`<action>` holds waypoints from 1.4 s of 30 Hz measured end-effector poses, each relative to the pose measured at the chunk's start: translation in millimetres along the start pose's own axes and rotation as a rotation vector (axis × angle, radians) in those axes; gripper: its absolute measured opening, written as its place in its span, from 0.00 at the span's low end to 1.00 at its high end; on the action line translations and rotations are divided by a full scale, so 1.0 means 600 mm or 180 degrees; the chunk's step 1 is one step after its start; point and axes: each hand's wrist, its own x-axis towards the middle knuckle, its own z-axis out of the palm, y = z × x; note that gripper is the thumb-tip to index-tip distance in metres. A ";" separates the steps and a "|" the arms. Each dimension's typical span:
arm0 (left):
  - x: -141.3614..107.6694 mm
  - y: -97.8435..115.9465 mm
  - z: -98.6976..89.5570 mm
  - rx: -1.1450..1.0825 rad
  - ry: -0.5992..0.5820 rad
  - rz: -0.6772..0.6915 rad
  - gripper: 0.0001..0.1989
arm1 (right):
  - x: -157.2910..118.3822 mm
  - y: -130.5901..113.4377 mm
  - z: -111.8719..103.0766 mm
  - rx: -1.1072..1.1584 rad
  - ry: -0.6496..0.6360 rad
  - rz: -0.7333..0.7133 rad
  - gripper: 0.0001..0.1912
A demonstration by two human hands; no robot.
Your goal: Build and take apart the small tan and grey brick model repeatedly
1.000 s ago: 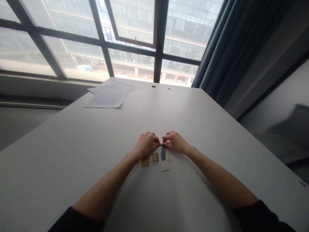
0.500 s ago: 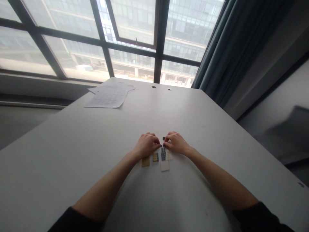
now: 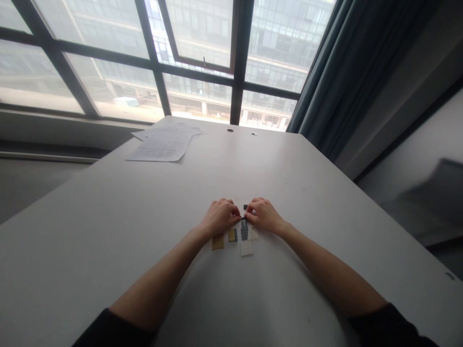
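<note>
My left hand [image 3: 220,214] and my right hand [image 3: 265,214] face each other low over the table, fingers pinched. Between their fingertips is a small dark building-brick piece [image 3: 243,218], which both hold at its ends. Just below it lies a grey studded plate [image 3: 244,232], beside a cream studded plate [image 3: 253,234] partly under my right hand. A tan-and-grey plate [image 3: 232,235] and a larger tan plate [image 3: 217,242] lie by my left wrist. Nearest me is a smooth white square piece [image 3: 246,248]. A small dark brick [image 3: 245,206] sits near my right fingertips.
The white table [image 3: 162,202] stretches to the windows [image 3: 202,96]. Printed papers [image 3: 162,144] overlap at its far left. Two cable holes, one a dark round hole [image 3: 230,130], are near the far edge. A blue-grey curtain [image 3: 325,91] hangs at the right.
The fingertips held separate small dark pieces with a gap between; now these meet as one short dark bar. My right hand has shifted very slightly; the other pieces lie as before.
</note>
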 end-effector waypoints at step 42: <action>-0.093 -0.110 -0.042 -0.0111 0.1079 -0.0507 0.12 | 0.033 0.033 0.008 0.1326 0.0059 0.0360 0.06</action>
